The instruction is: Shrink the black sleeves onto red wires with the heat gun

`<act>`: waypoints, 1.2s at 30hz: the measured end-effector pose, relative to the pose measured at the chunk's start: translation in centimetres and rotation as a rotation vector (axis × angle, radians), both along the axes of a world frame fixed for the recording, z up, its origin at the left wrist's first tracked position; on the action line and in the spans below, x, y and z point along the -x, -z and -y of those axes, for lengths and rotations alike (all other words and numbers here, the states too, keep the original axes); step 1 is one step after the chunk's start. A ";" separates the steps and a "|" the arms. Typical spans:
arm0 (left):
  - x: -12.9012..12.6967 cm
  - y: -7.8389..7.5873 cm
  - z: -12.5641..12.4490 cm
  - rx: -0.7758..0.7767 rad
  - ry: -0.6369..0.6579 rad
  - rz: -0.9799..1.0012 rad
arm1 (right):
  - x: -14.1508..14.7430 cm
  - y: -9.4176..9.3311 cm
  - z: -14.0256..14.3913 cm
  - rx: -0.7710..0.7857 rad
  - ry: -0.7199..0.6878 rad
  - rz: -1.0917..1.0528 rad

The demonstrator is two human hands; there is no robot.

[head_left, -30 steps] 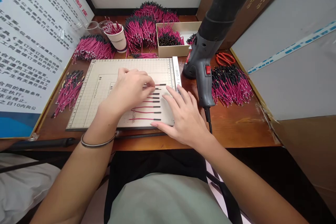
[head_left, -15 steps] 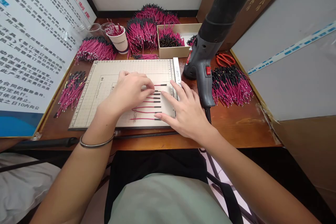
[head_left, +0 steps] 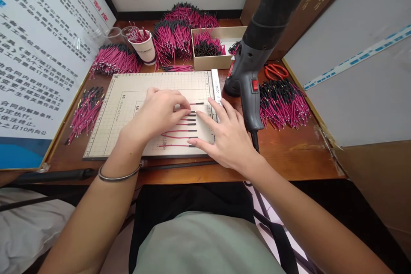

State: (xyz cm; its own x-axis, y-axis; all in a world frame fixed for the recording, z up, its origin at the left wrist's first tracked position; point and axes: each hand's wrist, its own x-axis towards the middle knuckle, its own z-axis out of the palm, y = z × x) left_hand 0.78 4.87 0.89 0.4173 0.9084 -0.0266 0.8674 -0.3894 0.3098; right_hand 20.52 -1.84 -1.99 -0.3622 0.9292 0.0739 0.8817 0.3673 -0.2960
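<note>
My left hand (head_left: 160, 109) is over the middle of a cream, grid-marked cutting board (head_left: 109, 124). Its thumb and forefinger are pinched on a short wire with a dark end, most of it hidden by the fingers. Fingers spread, my right hand (head_left: 229, 137) rests at the board's right side, its index fingertip close to that wire's end. Between the hands lie several magenta wires with black sleeves (head_left: 192, 130), roughly parallel, sleeves pointing right. The right thumb is beside the lower ones. Another wire (head_left: 199, 103) lies above, partly behind the left fingers.
A heat gun (head_left: 251, 72) stands nozzle-down right of the board, its cord running forward. Wire bundles (head_left: 282, 105) and red-handled pliers (head_left: 275, 71) lie beyond it. Behind the board are a paper cup (head_left: 144, 49) of wires, wire heaps (head_left: 173, 40) and a cardboard box (head_left: 208, 63).
Both hands hold almost the same pose. The left fingertips have shifted very slightly to the right, and the view has moved a little.
</note>
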 end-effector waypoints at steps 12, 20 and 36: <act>0.3 0.3 -0.2 -0.021 0.042 0.037 | -0.1 0.5 0.1 -0.072 -0.017 -0.017; 0.2 0.3 -0.1 -0.016 0.045 0.034 | -0.1 0.6 0.0 -0.070 -0.019 -0.005; 0.1 0.3 -0.1 -0.001 0.039 0.057 | -0.2 0.5 0.1 -0.057 -0.008 -0.008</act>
